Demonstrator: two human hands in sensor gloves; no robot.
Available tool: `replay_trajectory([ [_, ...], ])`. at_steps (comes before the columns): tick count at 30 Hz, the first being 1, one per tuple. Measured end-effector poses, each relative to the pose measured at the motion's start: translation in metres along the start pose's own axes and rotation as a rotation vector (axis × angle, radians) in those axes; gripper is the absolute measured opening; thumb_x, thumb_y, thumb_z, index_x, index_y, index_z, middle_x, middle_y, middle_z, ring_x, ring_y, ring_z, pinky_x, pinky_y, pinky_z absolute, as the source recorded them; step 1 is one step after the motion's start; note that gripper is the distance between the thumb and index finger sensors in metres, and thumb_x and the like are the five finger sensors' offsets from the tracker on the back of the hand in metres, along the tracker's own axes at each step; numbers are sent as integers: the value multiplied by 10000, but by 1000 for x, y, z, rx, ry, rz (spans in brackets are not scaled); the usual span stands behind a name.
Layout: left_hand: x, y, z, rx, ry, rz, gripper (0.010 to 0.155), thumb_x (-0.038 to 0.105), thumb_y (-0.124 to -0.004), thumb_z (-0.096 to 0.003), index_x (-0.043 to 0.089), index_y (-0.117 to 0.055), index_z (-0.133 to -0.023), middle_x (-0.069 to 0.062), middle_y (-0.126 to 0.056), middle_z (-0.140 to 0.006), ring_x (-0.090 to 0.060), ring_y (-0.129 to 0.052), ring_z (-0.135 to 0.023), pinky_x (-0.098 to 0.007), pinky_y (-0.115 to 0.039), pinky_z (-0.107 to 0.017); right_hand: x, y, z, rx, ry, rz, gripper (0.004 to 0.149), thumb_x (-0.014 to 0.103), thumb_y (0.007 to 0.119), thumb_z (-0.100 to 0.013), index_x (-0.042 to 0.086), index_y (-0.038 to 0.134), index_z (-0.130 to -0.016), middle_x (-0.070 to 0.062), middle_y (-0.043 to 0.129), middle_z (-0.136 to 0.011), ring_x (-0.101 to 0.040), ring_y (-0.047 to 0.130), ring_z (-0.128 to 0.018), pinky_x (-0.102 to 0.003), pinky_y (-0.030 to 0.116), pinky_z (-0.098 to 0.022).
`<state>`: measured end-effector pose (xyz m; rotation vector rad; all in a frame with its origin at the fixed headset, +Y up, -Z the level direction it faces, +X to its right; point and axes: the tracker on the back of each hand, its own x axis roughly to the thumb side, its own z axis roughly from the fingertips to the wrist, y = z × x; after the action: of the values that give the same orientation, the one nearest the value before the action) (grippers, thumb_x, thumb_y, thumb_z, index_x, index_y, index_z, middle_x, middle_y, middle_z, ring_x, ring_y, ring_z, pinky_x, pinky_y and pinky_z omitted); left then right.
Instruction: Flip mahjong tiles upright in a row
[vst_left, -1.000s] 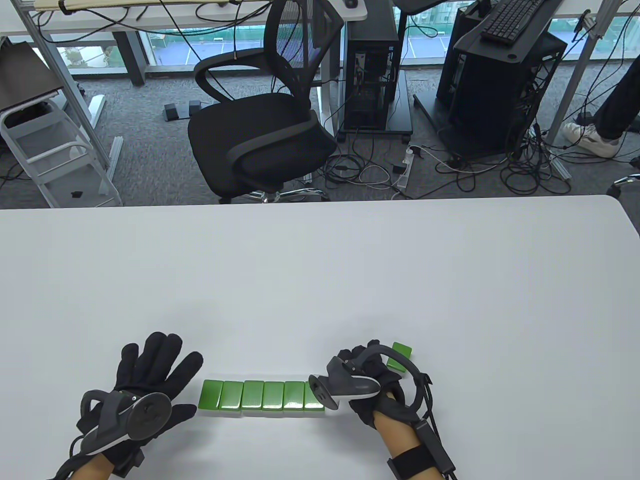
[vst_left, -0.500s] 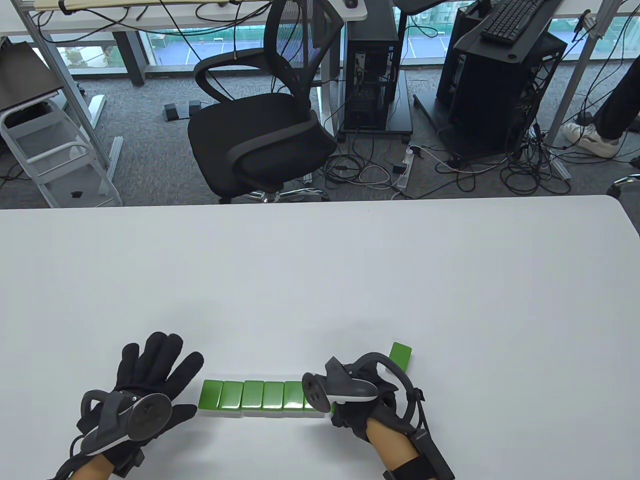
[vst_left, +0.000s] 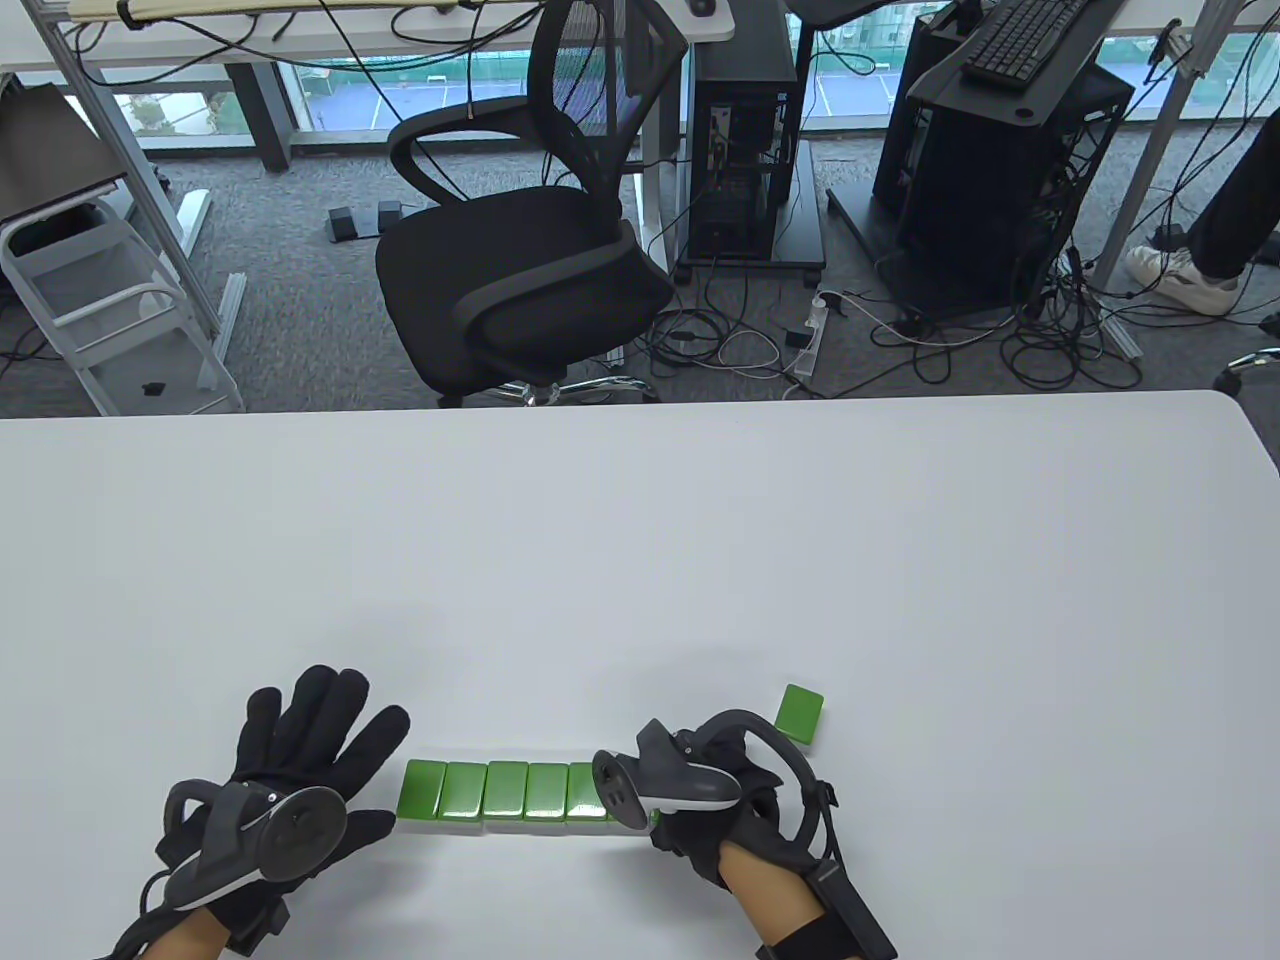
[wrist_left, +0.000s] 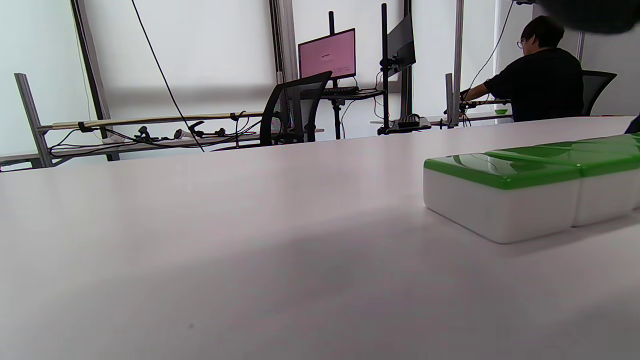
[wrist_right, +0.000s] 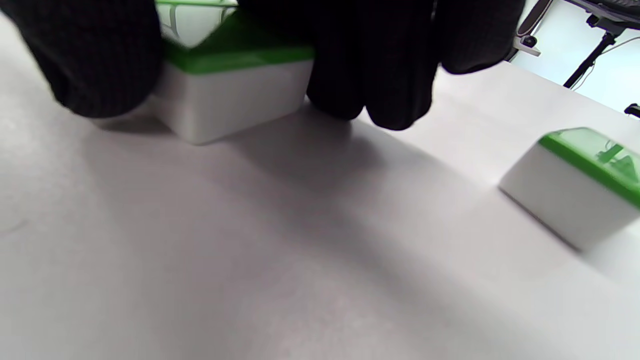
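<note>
Mahjong tiles (vst_left: 505, 792), green backs up, lie flat side by side in a tight row near the front edge of the white table (vst_left: 640, 560), between the two gloved hands. From the left wrist view you can see the row's left end tile (wrist_left: 500, 197) sitting flat, green top over a white body, touching its neighbour.

Right hand (vst_left: 730, 810) is at the right end of the row. Its tracker (vst_left: 665, 785) covers the last tiles in the table view, so the count there is fuzzy, maybe five or six showing. In the right wrist view the fingers (wrist_right: 370, 65) wrap down around the end tile (wrist_right: 235, 95), with the thumb on one side and fingers on the other, tips at the table. So it's gripping that end tile, which looks like it's flat on the table.

One spare tile (vst_left: 800, 712) lies off on its own, green side up, behind and to the right of the right hand, a bit angled and apart from the row. It shows at the right of the right wrist view too.

Left hand (vst_left: 290, 770) rests flat on the table just left of the row, fingers spread wide, holding nothing. Its thumb is close to the left end tile, but I can't tell if it touches.
</note>
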<state>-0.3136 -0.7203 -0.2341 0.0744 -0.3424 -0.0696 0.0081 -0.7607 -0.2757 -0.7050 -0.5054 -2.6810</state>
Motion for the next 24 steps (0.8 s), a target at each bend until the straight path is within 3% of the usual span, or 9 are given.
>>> replay_trajectory([
  [6, -1, 0, 0, 1, 6, 6, 863, 712, -671, -304, 548, -218, -1020, 182, 59, -1139, -203, -49, -1180, -612, -157, -857, -15, -17, 4, 75, -6, -118, 867, 503, 794, -379, 172, 381, -1066, -149, 465, -1124, -477, 582, -950, -652, 521, -711],
  [13, -2, 0, 0, 1, 5, 11, 868, 714, -671, -299, 549, -216, -1020, 183, 61, -1138, -204, -47, -1179, -613, -157, -857, -48, -57, 24, -58, 91, -103, 828, 408, 827, -395, 278, 353, -1062, -125, 332, -1159, -473, 509, -992, -660, 489, -729],
  [17, -2, -1, 0, -3, 4, 11, 869, 715, -670, -298, 548, -215, -1020, 184, 61, -1139, -204, -47, -1180, -613, -157, -857, -63, -52, 27, -39, 151, -33, 820, 370, 832, -400, 359, 319, -1039, -77, 291, -1165, -461, 510, -997, -637, 513, -732],
  [24, -2, -1, -1, -2, 1, 11, 869, 715, -670, -298, 548, -216, -1020, 183, 60, -1139, -203, -47, -1180, -612, -158, -858, -84, -12, 17, 55, 242, -20, 842, 395, 818, -404, 361, 264, -1038, -99, 259, -1162, -471, 496, -996, -639, 505, -733],
])
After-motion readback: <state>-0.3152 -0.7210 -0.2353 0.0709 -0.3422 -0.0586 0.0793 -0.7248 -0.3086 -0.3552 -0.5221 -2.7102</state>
